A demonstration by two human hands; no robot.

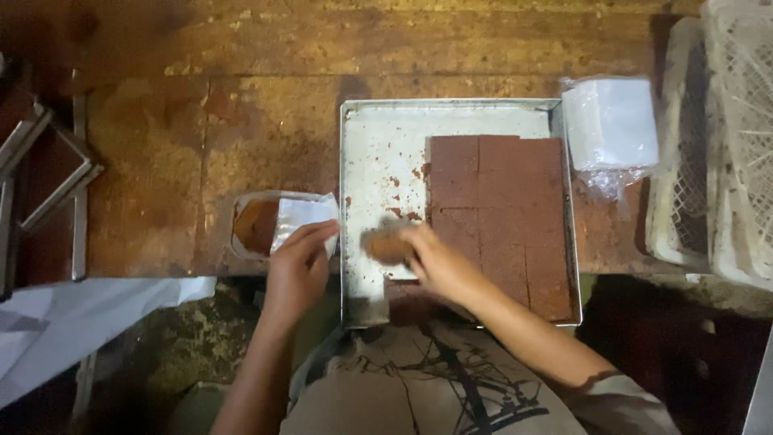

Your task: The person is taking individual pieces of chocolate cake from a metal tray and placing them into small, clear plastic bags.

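right hand (435, 262) fingers closed on a brown piece (386, 246), long axis left-right, over the tray (378, 161) near edge. left hand (298, 270) fingers pinch a clear wrapper (302, 216) on the bench (201, 121).

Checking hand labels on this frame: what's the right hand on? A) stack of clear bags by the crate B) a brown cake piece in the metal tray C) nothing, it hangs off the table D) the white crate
B: the right hand grips a brown cake piece over the metal tray, beside the cut brown slab, while the left hand touches a small clear wrapper.
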